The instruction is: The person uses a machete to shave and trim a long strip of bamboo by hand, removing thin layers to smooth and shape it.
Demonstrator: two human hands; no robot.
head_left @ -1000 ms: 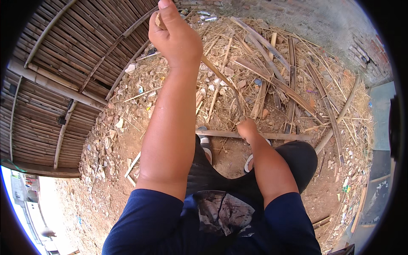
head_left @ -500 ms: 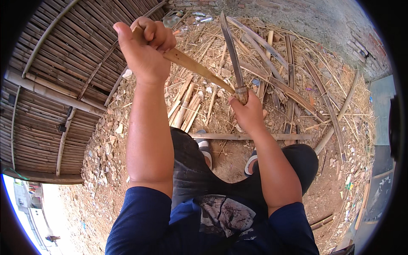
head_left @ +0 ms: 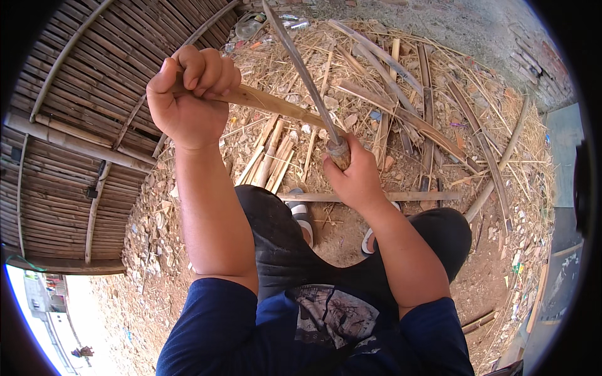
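My left hand, raised at the left, has its fingers wrapped round one end of a flat bamboo strip. The strip runs right and slightly down toward my right hand. That hand is closed on the wooden handle of a long knife, whose dark blade points up and to the left. Close to the handle the blade crosses the strip; whether it touches or only overlaps in view, I cannot tell. The strip's far end is hidden behind the knife and my right hand.
Split bamboo pieces lie in front of my feet, beyond a flat wooden slat. Longer bamboo lengths are strewn at the right over straw and rubble. A bamboo wall stands at the left, a rough masonry wall at the back.
My left hand has moved left and slightly down with the strip, which now lies flatter. My right hand has shifted a little left and down, and the knife blade has tilted further left.
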